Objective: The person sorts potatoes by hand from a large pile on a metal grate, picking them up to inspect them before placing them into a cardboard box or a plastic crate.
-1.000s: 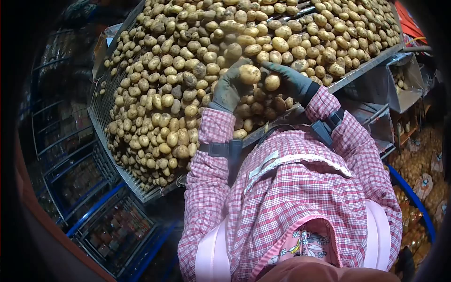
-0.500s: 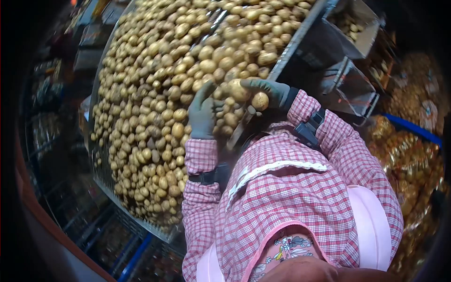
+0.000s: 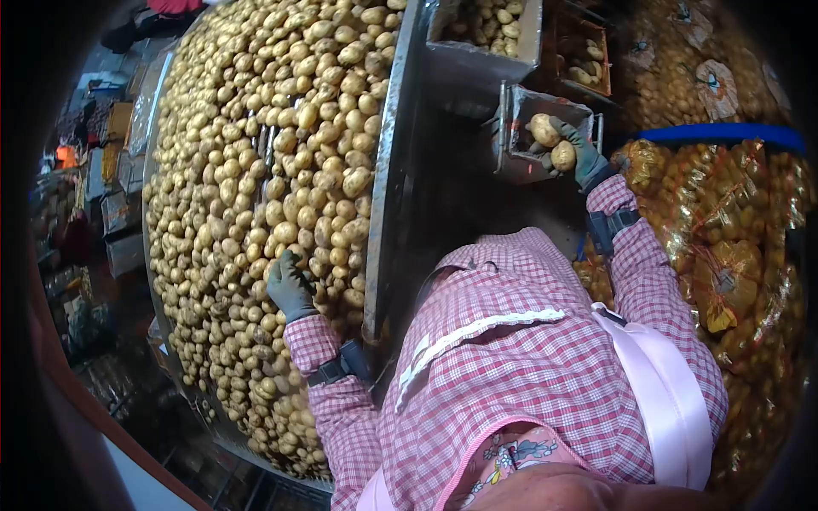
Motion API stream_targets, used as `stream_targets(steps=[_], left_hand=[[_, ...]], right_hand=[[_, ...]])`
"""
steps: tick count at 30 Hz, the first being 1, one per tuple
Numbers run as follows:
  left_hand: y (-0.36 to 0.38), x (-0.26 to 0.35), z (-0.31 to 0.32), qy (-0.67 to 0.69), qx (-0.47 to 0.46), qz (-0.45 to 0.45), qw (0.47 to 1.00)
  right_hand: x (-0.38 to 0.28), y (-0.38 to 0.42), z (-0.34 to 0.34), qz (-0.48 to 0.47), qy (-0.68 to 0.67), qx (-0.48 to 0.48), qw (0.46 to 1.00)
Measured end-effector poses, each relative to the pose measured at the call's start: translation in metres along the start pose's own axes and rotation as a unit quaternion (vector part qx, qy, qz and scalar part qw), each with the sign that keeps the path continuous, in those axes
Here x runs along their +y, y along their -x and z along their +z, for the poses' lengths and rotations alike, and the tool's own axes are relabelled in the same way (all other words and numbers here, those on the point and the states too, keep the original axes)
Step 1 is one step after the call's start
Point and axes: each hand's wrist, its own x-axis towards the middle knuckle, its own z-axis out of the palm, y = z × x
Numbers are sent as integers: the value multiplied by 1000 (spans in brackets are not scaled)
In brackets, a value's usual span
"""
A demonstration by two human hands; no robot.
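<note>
My right hand (image 3: 581, 155), in a grey-green glove, holds two potatoes (image 3: 562, 156) over a grey metal bin (image 3: 521, 170). One potato sits at the fingertips and the other lies nearer the palm. On the left, my left hand (image 3: 291, 287), gloved alike, rests among the loose potatoes (image 3: 230, 204) heaped on a wide table. Its fingers are curled, and what lies under them is hidden.
A metal rail (image 3: 385, 170) edges the potato heap. Behind the bin stand a larger box of potatoes (image 3: 484, 53) and an orange-brown crate (image 3: 607, 60). Filled net sacks (image 3: 707, 221) crowd the right side, beside a blue bar (image 3: 724, 133).
My right hand has moved right from the heap to the bin, carrying potatoes. My left hand has moved down and left across the heap, its fingers now curled. The view has turned rightward.
</note>
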Motion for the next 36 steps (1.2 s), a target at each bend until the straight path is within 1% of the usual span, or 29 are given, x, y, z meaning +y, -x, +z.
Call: stream_targets(steps=[1, 4, 7, 8, 9, 11, 13, 14, 15, 17, 18, 19, 20, 21, 22, 25, 27, 28, 30, 31, 32, 33, 34, 35, 36], left_hand=[[1, 2, 6, -12, -15, 13, 1000], [3, 3, 27, 42, -37, 5, 998], [5, 2, 44, 33, -40, 23, 998], [11, 7, 49, 15, -49, 30, 998], [17, 10, 51, 12, -77, 25, 997], [18, 4, 53, 14, -89, 32, 995], [26, 6, 59, 15, -97, 9, 995], [31, 8, 62, 16, -100, -3, 995], [37, 11, 68, 8, -115, 2, 993], [49, 17, 76, -12, -148, 9, 989], [51, 16, 81, 0, -153, 3, 988], [56, 17, 83, 27, -190, -6, 981], [58, 18, 84, 11, -218, -3, 976], [62, 18, 83, -6, -244, -3, 970], [66, 15, 84, -28, -271, 18, 962], [82, 9, 94, -79, -340, 99, 932], [110, 28, 118, -101, -377, 165, 906], [113, 25, 120, -152, -370, 222, 889], [108, 8, 114, -186, -390, 227, 873], [108, -2, 106, -162, -397, 204, 880], [107, -10, 99, -138, -402, 180, 887], [109, -11, 92, -117, -391, 181, 895], [116, -8, 84, -98, -340, 176, 919], [122, -4, 78, -71, -294, 174, 937], [124, -5, 70, -47, -251, 172, 951]], right_hand=[[-7, 3, -10, -24, 7, 32, 999], [-28, 19, -14, -56, -6, 59, 997], [-41, 26, -24, -71, 1, 65, 995], [-44, 26, -30, -79, -1, 68, 995], [-46, 24, -36, -88, -3, 71, 994], [-59, 24, -45, -106, 3, 80, 991], [-78, 24, -54, -123, 17, 93, 988], [-91, 10, -80, -153, 2, 116, 981], [-105, 18, -58, -240, -6, 126, 963], [-140, 5, -76, -195, -68, 171, 963], [-143, 2, -76, -183, -58, 219, 957], [-141, -7, -82, -179, -39, 192, 964], [-130, -20, -96, -172, -18, 164, 971], [-125, -28, -93, -162, 2, 137, 977], [-123, -38, -90, -186, 17, 113, 976], [-161, -70, -41, -203, 33, 138, 969], [-204, -124, -64, -331, 3, 126, 935], [-218, -144, -48, -353, -6, 121, 928], [-214, -145, 4, -338, 14, 91, 937], [-200, -145, 49, -305, 30, 53, 950], [-180, -134, 94, -268, 51, 21, 962], [-152, -131, 132, -220, 77, -24, 972], [-114, -141, 159, -159, 123, -115, 973], [-77, -151, 186, -102, 178, -206, 957], [-33, -150, 218, -94, 231, -201, 947]])
